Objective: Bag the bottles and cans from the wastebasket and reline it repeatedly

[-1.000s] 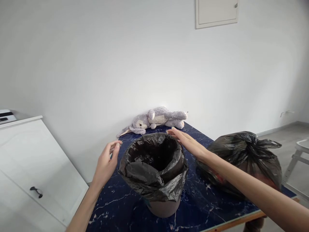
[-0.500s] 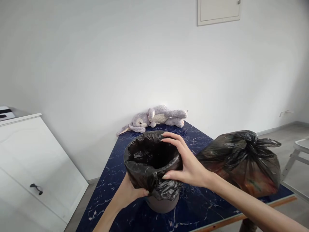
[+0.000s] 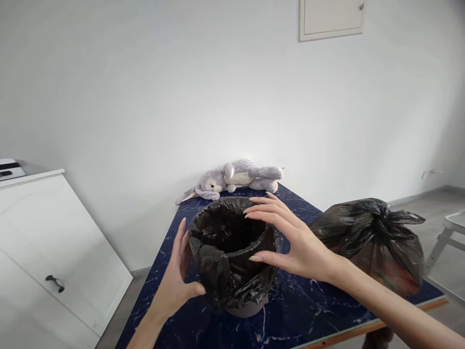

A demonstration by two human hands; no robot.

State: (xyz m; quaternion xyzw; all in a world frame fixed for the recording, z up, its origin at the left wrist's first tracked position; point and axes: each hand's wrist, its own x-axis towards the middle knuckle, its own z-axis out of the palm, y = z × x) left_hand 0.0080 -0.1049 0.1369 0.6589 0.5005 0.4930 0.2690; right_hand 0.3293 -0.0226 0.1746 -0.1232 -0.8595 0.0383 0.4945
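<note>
We see the lined bin (image 3: 232,271) standing near the tabletop's (image 3: 308,317) front edge; our left hand (image 3: 176,281) and right hand (image 3: 300,245) flank it, fingers (image 3: 271,217) spread wide. A tied bag (image 3: 378,247) sits by the right corner, a plush rabbit (image 3: 238,178) along the far edge.

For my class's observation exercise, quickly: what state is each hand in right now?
Left hand: open, beside the black liner on the bin; no grip visible.
Right hand: open, over the liner's right side; contact cannot be told.

Head-worn view, forward and down
</note>
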